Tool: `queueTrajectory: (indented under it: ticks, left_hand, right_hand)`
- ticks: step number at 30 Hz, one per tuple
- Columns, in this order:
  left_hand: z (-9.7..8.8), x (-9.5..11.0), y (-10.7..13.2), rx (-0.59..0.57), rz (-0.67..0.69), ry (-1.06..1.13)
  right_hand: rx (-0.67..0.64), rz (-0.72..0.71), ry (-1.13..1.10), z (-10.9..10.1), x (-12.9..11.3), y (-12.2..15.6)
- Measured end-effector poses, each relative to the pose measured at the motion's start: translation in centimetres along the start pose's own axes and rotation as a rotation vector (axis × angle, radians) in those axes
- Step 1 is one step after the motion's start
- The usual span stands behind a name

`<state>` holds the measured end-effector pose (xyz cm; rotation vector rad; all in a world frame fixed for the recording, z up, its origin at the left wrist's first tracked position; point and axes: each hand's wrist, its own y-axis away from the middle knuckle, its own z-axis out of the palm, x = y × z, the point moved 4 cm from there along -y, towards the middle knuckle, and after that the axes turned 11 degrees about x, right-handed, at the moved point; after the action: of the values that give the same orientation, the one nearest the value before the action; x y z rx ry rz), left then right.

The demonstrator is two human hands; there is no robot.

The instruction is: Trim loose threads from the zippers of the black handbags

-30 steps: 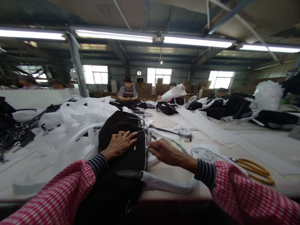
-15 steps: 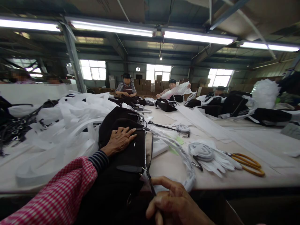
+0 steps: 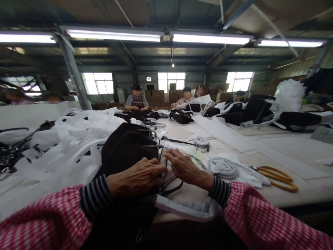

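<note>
A black bag (image 3: 127, 146) lies on its side across the table's front edge, with its zippered opening facing right. Over that opening edge my left hand (image 3: 139, 175) is bent, its fingers closed on the bag. My right hand (image 3: 186, 168) meets it from the right, fingers curled at the opening; its fingertips and anything pinched there are hard to make out. A thin black strap (image 3: 173, 189) loops below the hands. Nearer to me, a plastic-wrapped handle (image 3: 187, 208) curves out from the bag.
A heap of white strips (image 3: 75, 139) fills the left. To the right lie a coiled white cord (image 3: 222, 167), white gloves (image 3: 251, 178) and yellow-handled scissors (image 3: 279, 175). Long white sheets (image 3: 223, 135) stretch behind. Co-workers (image 3: 136, 99) sit across the table among more black bags (image 3: 182, 116).
My left hand has slid from the bag's flat side to its opening edge. My right hand has moved up and forward from the near end to the opening. The view has shifted slightly.
</note>
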<state>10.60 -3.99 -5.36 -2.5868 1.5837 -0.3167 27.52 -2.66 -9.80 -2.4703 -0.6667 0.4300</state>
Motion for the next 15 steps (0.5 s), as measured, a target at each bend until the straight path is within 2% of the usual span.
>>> queueTrajectory:
  ticks: [3, 7, 11, 13, 15]
  left_hand:
    - [-0.2, -0.1, 0.4, 0.037, -0.082, -0.005]
    - [-1.2, -0.3, 1.2, 0.060, -0.113, 0.101]
    - [-1.7, 2.4, 2.4, 0.127, 0.024, 0.136]
    - [-1.0, 4.5, 3.2, 0.139, 0.107, 0.126]
    - [0.5, 6.6, 3.9, 0.123, 0.176, 0.096]
  right_hand:
    - [-0.016, 0.071, 0.310, 0.1, 2.6, 0.5]
    - [-0.116, 0.226, 0.489, -1.5, 6.8, 2.0]
    - [-0.233, 0.378, 0.424, -4.2, 9.4, 3.5]
    - [-0.211, 0.443, 0.353, -5.9, 9.8, 3.6]
    - [-0.153, 0.509, 0.244, -7.9, 9.5, 2.8]
